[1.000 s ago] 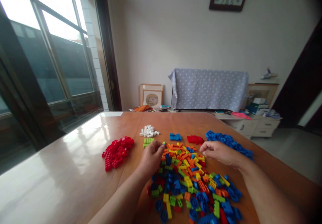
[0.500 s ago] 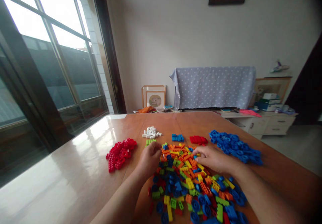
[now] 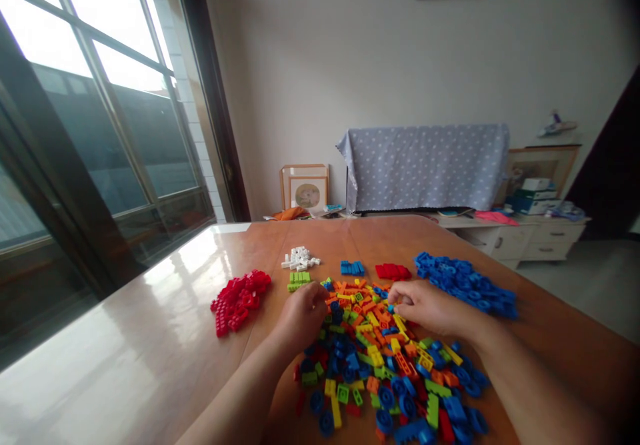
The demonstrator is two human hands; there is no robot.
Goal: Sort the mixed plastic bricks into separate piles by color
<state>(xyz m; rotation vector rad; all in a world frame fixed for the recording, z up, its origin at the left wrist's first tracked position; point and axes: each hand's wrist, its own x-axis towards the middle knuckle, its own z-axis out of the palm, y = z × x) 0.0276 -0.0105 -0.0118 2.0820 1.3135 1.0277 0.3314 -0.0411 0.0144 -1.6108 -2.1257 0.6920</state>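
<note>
1. A heap of red plastic bricks (image 3: 239,298) lies left on the wooden table (image 3: 150,338).
2. Left hand (image 3: 300,315) — fingers curled, grip unclear — rests at the mixed pile of multicoloured plastic bricks (image 3: 380,365), mid-table.
3. Right hand (image 3: 425,306) pinches at the pile's far edge; contents unclear.
</note>
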